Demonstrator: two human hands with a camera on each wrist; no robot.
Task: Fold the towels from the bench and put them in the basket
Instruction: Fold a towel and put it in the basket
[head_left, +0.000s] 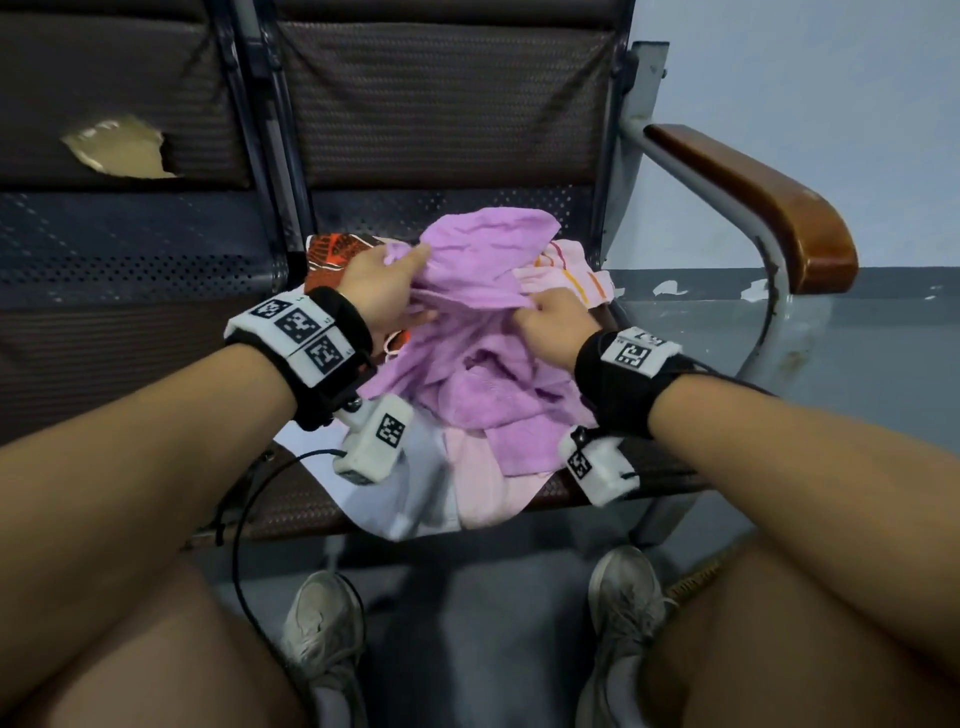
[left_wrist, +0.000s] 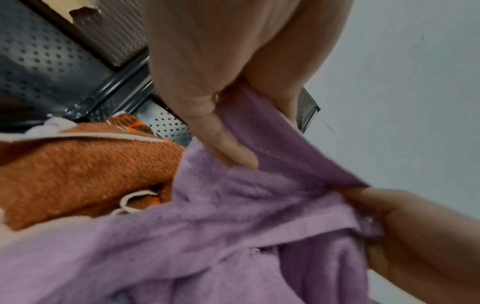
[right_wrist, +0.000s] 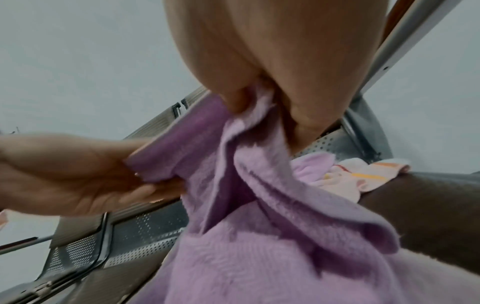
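Both hands reach into the middle of the frame; the left hand (head_left: 382, 286) and the right hand (head_left: 553, 325) each pinch the crumpled purple towel (head_left: 467, 332), atop the pile on the bench (head_left: 156, 322).

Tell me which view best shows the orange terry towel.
The left wrist view: the orange terry towel fills its left side, pile and white trim clear. The head view shows only a patch behind the left hand; the right wrist view shows none.
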